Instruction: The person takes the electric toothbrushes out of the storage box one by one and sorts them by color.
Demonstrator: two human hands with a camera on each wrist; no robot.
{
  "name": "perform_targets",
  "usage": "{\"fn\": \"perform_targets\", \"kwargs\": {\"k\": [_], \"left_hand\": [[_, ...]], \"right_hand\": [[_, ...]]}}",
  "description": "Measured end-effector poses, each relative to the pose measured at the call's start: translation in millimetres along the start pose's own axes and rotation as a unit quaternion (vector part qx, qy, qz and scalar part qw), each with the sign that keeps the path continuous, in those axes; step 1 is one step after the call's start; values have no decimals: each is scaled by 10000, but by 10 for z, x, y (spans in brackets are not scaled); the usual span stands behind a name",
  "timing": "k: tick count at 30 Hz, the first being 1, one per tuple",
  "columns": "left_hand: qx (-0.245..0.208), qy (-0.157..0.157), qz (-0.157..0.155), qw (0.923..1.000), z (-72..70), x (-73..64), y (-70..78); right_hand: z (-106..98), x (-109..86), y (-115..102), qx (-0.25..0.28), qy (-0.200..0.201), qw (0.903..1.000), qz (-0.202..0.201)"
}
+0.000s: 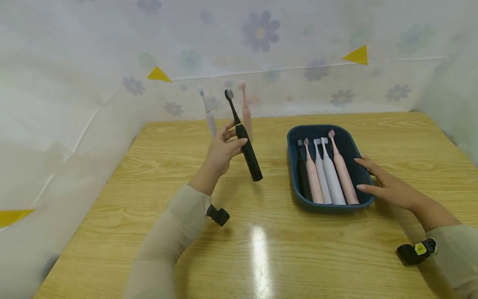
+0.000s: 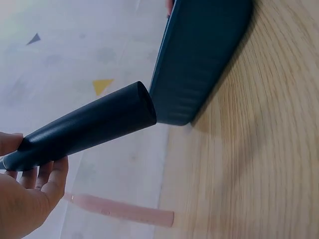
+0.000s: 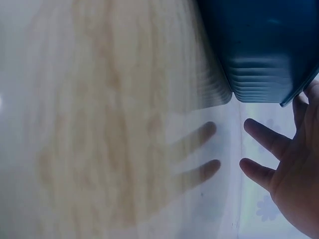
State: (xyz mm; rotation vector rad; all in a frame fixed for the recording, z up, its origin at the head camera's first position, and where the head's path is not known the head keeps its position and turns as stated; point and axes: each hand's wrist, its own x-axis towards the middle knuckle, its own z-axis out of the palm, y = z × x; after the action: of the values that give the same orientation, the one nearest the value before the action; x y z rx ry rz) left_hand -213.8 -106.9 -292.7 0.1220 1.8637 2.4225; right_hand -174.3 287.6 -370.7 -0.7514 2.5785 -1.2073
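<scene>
The left hand [image 1: 221, 153] holds a black electric toothbrush [image 1: 250, 158] up above the wooden table [image 1: 298, 253]. The thumb is on one side and the fingers are bent round the other side, so it is a real grip. The brush leans, with its bristles up and its fat end down, and it is to the left of a dark blue tub [image 1: 330, 209].

Just behind that hand, a white electric toothbrush [image 1: 210, 120] and a pink electric toothbrush [image 1: 246, 114] stand up near the back of the table.

The right hand [image 1: 396, 189] is at the tub's right side. Its fingers are loose and spread out; the thumb and pointing finger reach over the rim, and two other fingers stick out beside the tub, not touching it.

Five more electric toothbrushes [image 1: 333, 178] lie in the tub side by side: black, pink, white, white, pink.

Behind the table hangs a flowery sheet [image 1: 298, 97].
</scene>
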Motion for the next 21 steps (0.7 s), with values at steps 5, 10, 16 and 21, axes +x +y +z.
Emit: {"fn": "perform_targets", "kwargs": {"k": [5,10,16,21], "left_hand": [[118,182,10,9998,-114,-22,22],[118,380,39,9992,-222,-33,29],[200,602,60,9980,-343,-64,35],[301,804,55,9963,-462,-71,40]], "right_hand": [[-6,-14,-26,-76,70,9999,112],[-16,-16,-49,-387,150,9990,148],[-32,-9,-65,-1072,216,9940,-14],[-34,-6,-69,-1642,326,9858,-138]]}}
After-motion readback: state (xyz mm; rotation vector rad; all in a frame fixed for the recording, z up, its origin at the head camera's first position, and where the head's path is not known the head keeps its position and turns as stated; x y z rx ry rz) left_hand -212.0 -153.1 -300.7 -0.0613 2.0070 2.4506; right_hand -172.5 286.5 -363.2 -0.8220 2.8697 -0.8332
